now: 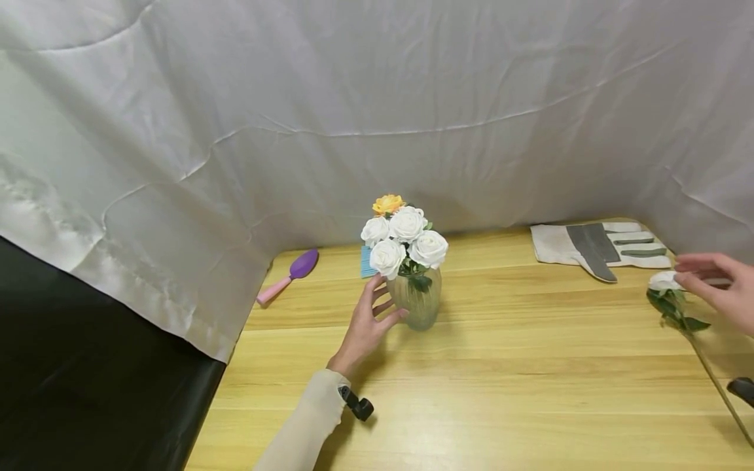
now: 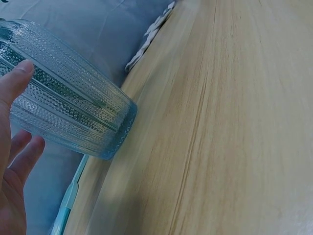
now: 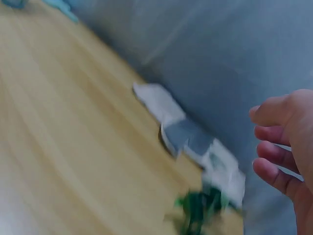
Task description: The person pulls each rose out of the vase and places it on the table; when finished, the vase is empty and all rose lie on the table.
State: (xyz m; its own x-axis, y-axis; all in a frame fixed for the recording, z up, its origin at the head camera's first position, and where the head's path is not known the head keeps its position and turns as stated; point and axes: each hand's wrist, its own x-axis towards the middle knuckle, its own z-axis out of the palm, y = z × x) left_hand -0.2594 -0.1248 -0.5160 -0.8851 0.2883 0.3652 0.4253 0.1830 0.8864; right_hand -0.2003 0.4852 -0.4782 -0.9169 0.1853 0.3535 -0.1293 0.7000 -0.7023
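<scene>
While your left hand (image 1: pixel 364 324), fingers spread, cups the side of the ribbed see-through glass vase (image 1: pixel 419 304), your empty right hand (image 1: pixel 736 297), fingers loosely parted, is nearer the white, green-leaved rose (image 1: pixel 664 282) lying far right, long stem slanting toward you.

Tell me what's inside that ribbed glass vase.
The ribbed glass vase holds four white roses, an orange flower behind them, and green leaves. The roses cover the orange flower's stem, and the patterned glass obscures the stems' lower ends.
</scene>
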